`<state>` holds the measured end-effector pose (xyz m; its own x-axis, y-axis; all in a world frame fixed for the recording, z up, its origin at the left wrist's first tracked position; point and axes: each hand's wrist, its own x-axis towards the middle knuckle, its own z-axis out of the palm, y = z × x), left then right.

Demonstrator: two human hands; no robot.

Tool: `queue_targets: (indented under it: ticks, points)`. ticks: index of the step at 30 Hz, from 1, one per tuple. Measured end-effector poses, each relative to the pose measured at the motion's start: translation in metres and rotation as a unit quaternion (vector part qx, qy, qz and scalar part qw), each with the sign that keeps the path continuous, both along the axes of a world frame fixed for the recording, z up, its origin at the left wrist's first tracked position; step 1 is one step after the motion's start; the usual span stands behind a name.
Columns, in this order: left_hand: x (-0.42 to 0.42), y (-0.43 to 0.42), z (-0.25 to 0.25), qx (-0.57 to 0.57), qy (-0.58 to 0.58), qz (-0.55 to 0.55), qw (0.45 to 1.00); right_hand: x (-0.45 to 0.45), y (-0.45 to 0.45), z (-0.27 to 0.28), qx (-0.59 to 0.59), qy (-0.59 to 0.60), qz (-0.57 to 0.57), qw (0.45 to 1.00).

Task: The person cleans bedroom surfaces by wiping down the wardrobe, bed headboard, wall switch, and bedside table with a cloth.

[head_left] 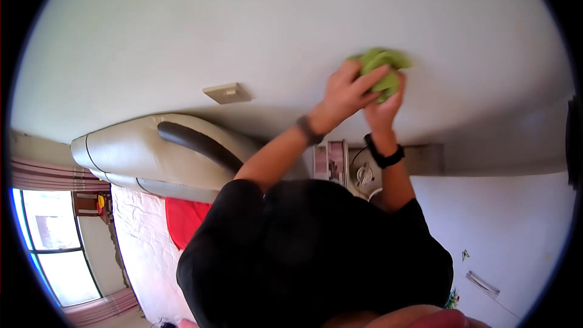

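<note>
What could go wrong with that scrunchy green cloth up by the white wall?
The crumpled green cloth might slip from the left hand and right hand and land on the round greyish-white object below. If it's damp, which I can't tell, it might wet the flat beige wall plate if the hands move that way.

You have a light green cloth, crumpled into a loose bundle with soft folds and slightly blurred. It sits between your left hand and your right hand, one edge flaring out past your fingers and a lower fold hanging beneath. You hold it up at the pale wall; whether it touches is unclear.
</note>
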<state>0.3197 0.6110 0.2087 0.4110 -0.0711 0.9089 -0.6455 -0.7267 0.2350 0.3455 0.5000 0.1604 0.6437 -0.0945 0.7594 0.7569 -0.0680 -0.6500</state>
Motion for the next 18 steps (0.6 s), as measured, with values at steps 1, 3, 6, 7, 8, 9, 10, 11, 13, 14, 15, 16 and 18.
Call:
queue_targets:
  ticks: [1,3,6,7,8,9,10,11,13,14,15,16,18]
  points:
    - [0.013,-0.015,0.005,0.023,-0.028,-0.032,0.999,0.007,-0.016,0.0,0.004,-0.001,-0.026,1.0]
    - [0.026,-0.039,0.011,0.073,-0.005,-0.08,0.994,0.019,-0.043,-0.014,0.011,0.011,-0.061,0.998]
    - [0.041,-0.069,-0.006,0.08,-0.004,-0.118,0.99,0.028,-0.065,-0.042,0.031,0.059,-0.082,0.994]
    - [0.044,-0.075,-0.014,0.081,0.023,-0.134,0.987,0.028,-0.069,-0.049,0.041,0.078,-0.082,0.993]
    - [0.048,-0.083,-0.024,0.082,0.032,-0.146,0.985,0.027,-0.073,-0.056,0.051,0.095,-0.083,0.991]
    - [0.053,-0.09,-0.039,0.083,0.04,-0.158,0.983,0.019,-0.071,-0.061,0.106,0.135,-0.068,0.983]
    - [0.055,-0.094,-0.054,0.086,0.048,-0.17,0.981,0.016,-0.077,-0.074,0.074,0.166,-0.078,0.98]
    - [0.055,-0.096,-0.068,0.102,0.072,-0.174,0.977,0.015,-0.085,-0.091,0.043,0.195,-0.088,0.976]
    - [0.056,-0.097,-0.092,0.136,0.112,-0.179,0.968,0.009,-0.089,-0.111,0.003,0.224,-0.103,0.969]
    - [0.055,-0.095,-0.101,0.142,0.133,-0.185,0.963,0.006,-0.087,-0.117,-0.006,0.225,-0.111,0.968]
    - [0.051,-0.089,-0.104,0.147,0.153,-0.19,0.958,0.002,-0.086,-0.122,-0.015,0.227,-0.117,0.967]
    - [0.049,-0.084,-0.106,0.151,0.174,-0.194,0.954,0.0,-0.085,-0.126,-0.048,0.216,-0.131,0.966]
    - [0.044,-0.074,-0.106,0.116,0.186,-0.207,0.953,0.001,-0.082,-0.127,-0.113,0.19,-0.154,0.963]
